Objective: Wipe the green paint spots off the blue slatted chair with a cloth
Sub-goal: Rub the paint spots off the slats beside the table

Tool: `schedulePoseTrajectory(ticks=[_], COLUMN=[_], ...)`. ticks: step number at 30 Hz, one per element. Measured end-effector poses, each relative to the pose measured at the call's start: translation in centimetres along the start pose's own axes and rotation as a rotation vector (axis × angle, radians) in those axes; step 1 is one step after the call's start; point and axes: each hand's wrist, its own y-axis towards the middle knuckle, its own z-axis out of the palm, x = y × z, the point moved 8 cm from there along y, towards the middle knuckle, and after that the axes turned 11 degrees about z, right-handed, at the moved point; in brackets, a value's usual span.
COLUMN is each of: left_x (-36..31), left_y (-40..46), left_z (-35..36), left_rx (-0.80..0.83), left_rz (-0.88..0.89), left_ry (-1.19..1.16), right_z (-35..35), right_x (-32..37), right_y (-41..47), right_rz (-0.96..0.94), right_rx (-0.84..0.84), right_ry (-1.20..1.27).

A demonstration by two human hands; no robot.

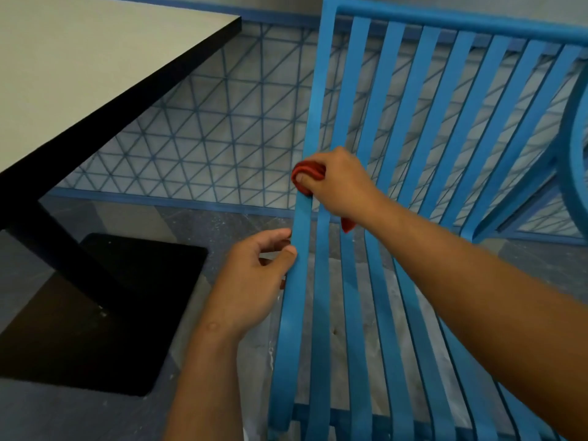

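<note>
Mid-frame, the right hand (337,183) is gripping a red cloth (307,175) against the blue chair (350,122)'s leftmost slat (294,297); the left hand (254,275) is pinching that slat lower down.

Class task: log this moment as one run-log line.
right hand: presses red cloth on leftmost slat | left hand: pinches slat

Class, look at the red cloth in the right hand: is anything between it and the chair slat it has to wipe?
Nothing visible. The right hand presses the red cloth directly on the chair's leftmost slat; the left hand holds that slat lower down, clear of it.
</note>
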Motion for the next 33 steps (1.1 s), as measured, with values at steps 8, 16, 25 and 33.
schedulePoseTrajectory(ticks=[8, 16, 25, 33], left_x=[0.4, 0.2, 0.7, 0.7], left_y=[0.3, 0.2, 0.2, 0.4], left_z=[-0.1, -0.1, -0.2, -0.1], left_rx=[-0.011, 0.020, -0.006, 0.020], left_rz=[0.020, 0.002, -0.030, 0.009], left_ry=[-0.010, -0.027, -0.043, -0.038], right_z=[-2.0, -0.8, 0.2, 0.0], right_x=[0.3, 0.4, 1.5, 1.2], right_y=[8.2, 4.2, -7.1, -1.8], right_rz=[-0.058, -0.098, -0.125, -0.113], right_rx=[-0.131, -0.063, 0.084, -0.014], right_ry=[-0.135, -0.116, -0.034, -0.081])
